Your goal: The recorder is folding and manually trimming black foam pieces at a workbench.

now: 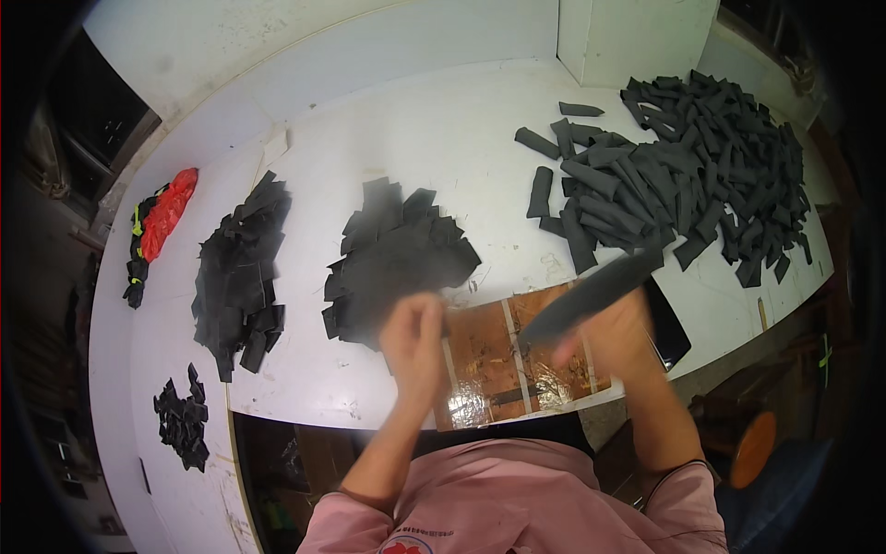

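Observation:
My right hand (616, 340) grips a long dark grey fabric piece (595, 294), tapered at its left end. It is held slanting above a brown board (480, 346) with pale strips across it. My left hand (413, 332) is closed, its fingers curled together and slightly blurred. Whatever it may hold is hidden. That hand is at the near right edge of a pile of flat dark grey pieces (397, 254). Beyond my right hand spreads a large heap of rolled, tube-like dark grey pieces (637, 180).
Another dark stack (240, 277) lies left of the middle pile, with a small dark cluster (182, 420) nearer me. A red plastic bag (170, 214) lies at the far left. A black flat object (666, 323) sits by the board. An orange-brown round stool (754, 450) stands at right.

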### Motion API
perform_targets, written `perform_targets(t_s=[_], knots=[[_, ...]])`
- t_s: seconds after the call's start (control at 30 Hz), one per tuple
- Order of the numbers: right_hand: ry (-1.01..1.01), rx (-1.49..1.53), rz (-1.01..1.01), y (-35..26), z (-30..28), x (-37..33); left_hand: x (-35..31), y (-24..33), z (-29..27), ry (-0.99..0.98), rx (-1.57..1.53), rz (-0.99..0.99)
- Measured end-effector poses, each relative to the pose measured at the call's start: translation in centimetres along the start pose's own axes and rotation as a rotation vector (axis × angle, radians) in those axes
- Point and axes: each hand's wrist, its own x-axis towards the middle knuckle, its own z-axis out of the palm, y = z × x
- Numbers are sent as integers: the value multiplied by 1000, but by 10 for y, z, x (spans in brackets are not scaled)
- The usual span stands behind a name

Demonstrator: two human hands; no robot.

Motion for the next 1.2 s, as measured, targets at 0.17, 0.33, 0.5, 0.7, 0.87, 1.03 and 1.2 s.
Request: perform_targets(t_s=[0.17,0.33,0.5,0.7,0.87,1.03,1.2], knots=[[499,-35,-38,45,-31,20,65,-59,-13,-98,794,478],[290,210,289,84,-9,-46,71,-75,3,-198,1098,421],[305,296,432,95,-1,-69,81,-103,3,-146,1350,546],[223,286,457,91,9,-64,86,-95,8,-154,1284,534],[180,298,452,94,18,-65,90,-100,7,-199,1434,515],[114,244,467,89,24,-70,95,-87,-8,-75,1000,431],[88,40,338,71,38,-67,59,-29,-18,-169,-187,-518]])
